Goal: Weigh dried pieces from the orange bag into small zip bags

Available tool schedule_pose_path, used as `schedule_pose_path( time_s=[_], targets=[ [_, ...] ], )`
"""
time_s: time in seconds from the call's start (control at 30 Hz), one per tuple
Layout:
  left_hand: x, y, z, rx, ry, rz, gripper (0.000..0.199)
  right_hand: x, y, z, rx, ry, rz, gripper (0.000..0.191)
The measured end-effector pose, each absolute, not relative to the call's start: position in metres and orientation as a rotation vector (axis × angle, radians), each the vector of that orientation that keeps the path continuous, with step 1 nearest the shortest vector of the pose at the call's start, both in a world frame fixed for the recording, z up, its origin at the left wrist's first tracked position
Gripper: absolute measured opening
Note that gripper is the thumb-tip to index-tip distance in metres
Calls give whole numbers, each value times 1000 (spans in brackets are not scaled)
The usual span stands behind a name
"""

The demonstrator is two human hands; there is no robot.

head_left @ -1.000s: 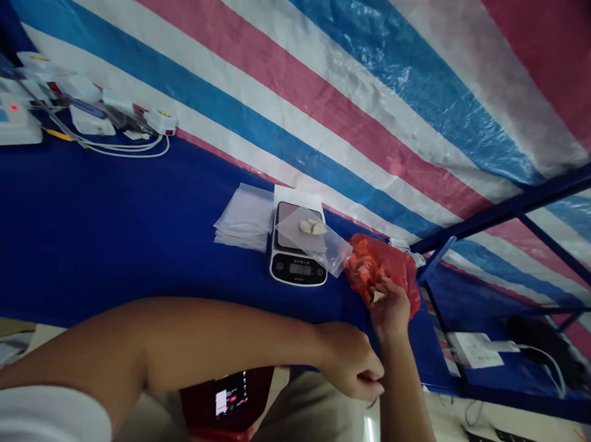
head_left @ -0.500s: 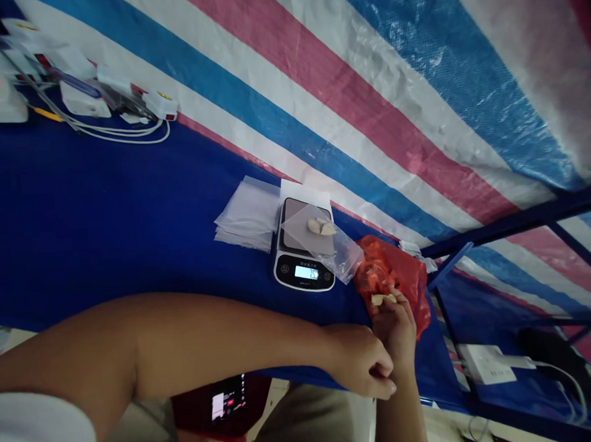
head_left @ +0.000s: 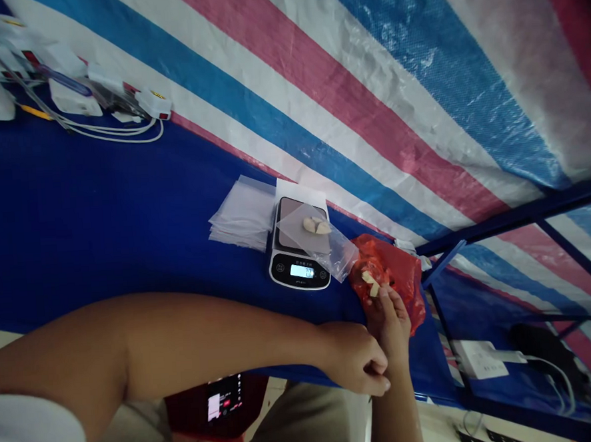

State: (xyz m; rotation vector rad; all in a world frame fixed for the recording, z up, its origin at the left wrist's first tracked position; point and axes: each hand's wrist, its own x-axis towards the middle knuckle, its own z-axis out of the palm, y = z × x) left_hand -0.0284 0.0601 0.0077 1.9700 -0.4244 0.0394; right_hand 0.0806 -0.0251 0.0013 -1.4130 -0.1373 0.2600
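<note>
My right hand (head_left: pixel 391 315) pinches a pale, cream-coloured dried piece (head_left: pixel 373 286) over the crumpled red plastic bag (head_left: pixel 403 274). Across that wrist lies my left hand (head_left: pixel 359 360), fingers curled closed, with nothing showing in them. Left of the bag stands a digital kitchen scale (head_left: pixel 300 271) with a lit display, its digits too blurred to read surely. A clear plastic bag (head_left: pixel 342 258) is spread over its plate. Pale dried pieces (head_left: pixel 316 226) rest there; whether they are in or on the clear bag I cannot tell.
A stack of clear bags (head_left: pixel 242 214) lies left of the scale on the blue table (head_left: pixel 125 211). White devices and cables (head_left: pixel 134 131) are at the far left. A phone (head_left: pixel 223 399) lies below the table edge. A blue metal frame (head_left: pixel 526 220) and a power strip (head_left: pixel 481 358) are at right.
My right hand has turned and raised the pale piece slightly up and left over the red bag. My left hand remains across the wrist. The view has shifted a little.
</note>
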Motion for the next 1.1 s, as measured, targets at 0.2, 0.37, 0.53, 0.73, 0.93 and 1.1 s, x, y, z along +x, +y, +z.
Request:
schedule_pose_path(
  time_s=[0.2,0.37,0.53,0.73,0.93,1.1],
  targets=[
    [-30,60,9,1969,-428,24,26,87,-26,-2,-1373,-128,290,35],
    [-25,63,3,1789,-573,207,18,91,-26,-3,-1356,-73,279,35],
    [-26,70,10,1769,-688,178,25,87,-25,-1,-1354,-94,280,36],
    [-30,68,17,1773,-735,97,24,83,-25,1,-1360,-182,290,32],
    [-30,68,17,1739,-746,110,25,83,-25,1,-1347,-161,287,33],
    [-35,71,17,1673,-661,16,17,86,-24,-2,-1390,-141,262,38]
  ],
)
